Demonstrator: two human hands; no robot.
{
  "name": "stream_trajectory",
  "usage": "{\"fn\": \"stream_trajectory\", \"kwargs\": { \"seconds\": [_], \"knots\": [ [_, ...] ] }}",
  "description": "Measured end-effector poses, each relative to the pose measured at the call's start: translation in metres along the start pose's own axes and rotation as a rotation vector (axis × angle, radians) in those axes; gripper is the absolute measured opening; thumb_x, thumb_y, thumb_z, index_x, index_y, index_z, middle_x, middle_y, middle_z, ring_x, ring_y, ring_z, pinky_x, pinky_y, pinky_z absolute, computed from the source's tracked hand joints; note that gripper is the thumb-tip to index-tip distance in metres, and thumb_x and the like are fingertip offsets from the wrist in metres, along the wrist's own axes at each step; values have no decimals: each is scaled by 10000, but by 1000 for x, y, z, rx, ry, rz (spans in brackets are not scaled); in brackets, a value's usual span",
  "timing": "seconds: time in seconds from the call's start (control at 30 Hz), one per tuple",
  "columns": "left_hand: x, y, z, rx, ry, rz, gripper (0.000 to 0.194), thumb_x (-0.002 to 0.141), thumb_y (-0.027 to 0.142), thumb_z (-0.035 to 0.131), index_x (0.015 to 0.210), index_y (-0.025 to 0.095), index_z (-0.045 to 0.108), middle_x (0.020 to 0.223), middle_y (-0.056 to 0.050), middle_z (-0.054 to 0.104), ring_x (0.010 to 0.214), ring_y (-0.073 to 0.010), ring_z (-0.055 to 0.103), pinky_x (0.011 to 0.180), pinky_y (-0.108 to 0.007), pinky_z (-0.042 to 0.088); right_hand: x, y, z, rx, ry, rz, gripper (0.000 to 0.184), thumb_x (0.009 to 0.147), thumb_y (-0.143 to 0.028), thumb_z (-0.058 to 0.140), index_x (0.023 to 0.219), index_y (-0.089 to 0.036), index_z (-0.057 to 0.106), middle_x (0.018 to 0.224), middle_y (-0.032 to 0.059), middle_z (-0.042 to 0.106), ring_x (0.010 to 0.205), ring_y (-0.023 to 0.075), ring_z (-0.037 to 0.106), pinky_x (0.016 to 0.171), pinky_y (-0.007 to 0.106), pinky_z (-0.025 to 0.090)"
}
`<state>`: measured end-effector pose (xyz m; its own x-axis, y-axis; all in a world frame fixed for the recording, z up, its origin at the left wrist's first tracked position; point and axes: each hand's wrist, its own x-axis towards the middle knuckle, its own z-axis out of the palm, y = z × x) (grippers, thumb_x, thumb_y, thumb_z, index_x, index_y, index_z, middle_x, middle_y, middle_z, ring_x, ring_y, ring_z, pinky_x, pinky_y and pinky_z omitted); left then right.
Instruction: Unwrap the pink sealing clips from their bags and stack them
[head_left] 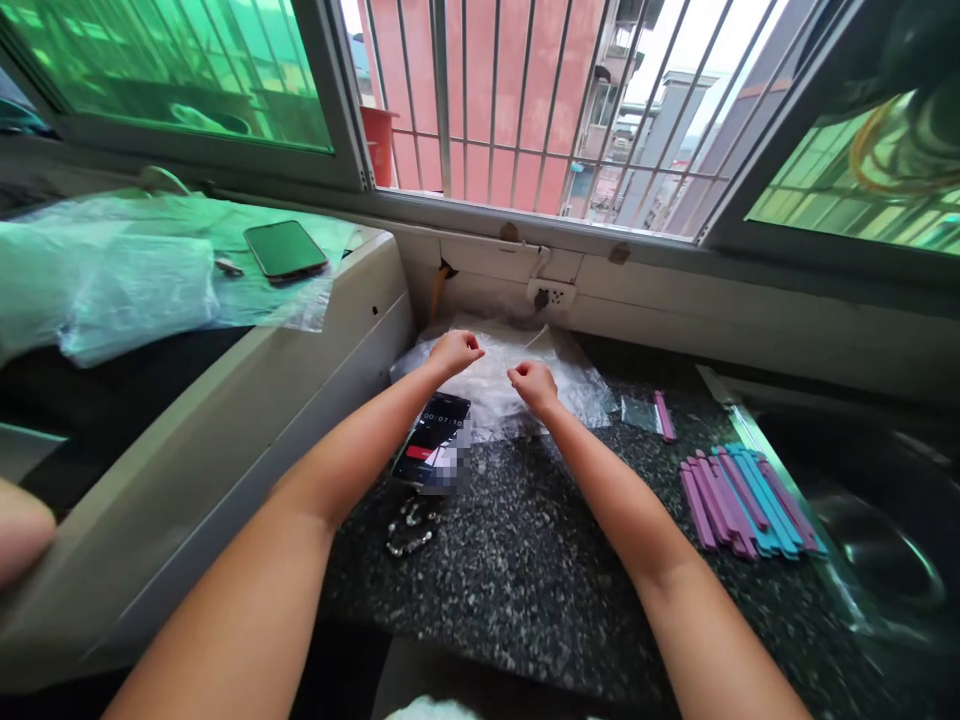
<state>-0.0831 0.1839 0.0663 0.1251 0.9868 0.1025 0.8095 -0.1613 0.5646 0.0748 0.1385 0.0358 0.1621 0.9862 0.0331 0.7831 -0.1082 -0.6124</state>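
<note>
Both my hands reach forward over a pile of clear plastic bags (577, 385) at the back of a dark speckled counter (540, 560). My left hand (455, 352) is closed in a pinch on the plastic. My right hand (534, 385) is closed as well, its fingers curled on the same pile. What exactly each pinch holds is too small to make out. Just under my left forearm, a phone (433, 440) with a timer on its screen lies on the counter.
A row of pink and blue sticks (746, 500) lies at the right, one pink stick (664, 415) apart near a small bag. A keyring (411, 525) lies below the phone. A second phone (285, 250) rests on plastic on the white appliance (247, 420) at left. A metal sink (877, 520) is far right.
</note>
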Motion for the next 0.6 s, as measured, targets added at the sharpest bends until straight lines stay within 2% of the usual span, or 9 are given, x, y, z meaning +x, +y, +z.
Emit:
{"fn": "stream_trajectory", "kwargs": {
  "seconds": [0.23, 0.43, 0.6],
  "knots": [
    [20, -6, 11, 106, -13, -60, 139, 694, 303, 613, 748, 183, 658, 777, -45, 663, 700, -160, 560, 579, -243, 352, 15, -6, 8, -134, -22, 71, 255, 777, -349, 491, 834, -204, 693, 895, 67, 703, 870, 206, 635, 701, 262, 441],
    [23, -10, 21, 204, -56, -66, 118, 690, 287, 617, 760, 201, 658, 826, -54, 673, 781, -194, 588, 601, -244, 377, 16, -5, 13, -255, -30, 101, 272, 781, -394, 507, 878, -218, 690, 932, 80, 697, 909, 218, 634, 724, 282, 457],
    [22, -9, 23, 220, -68, -67, 116, 674, 282, 632, 757, 203, 649, 852, -61, 668, 833, -217, 594, 637, -260, 395, 12, -1, 6, -276, -21, 82, 281, 780, -429, 520, 878, -225, 687, 920, 67, 701, 905, 217, 637, 720, 281, 458]
  ]
}}
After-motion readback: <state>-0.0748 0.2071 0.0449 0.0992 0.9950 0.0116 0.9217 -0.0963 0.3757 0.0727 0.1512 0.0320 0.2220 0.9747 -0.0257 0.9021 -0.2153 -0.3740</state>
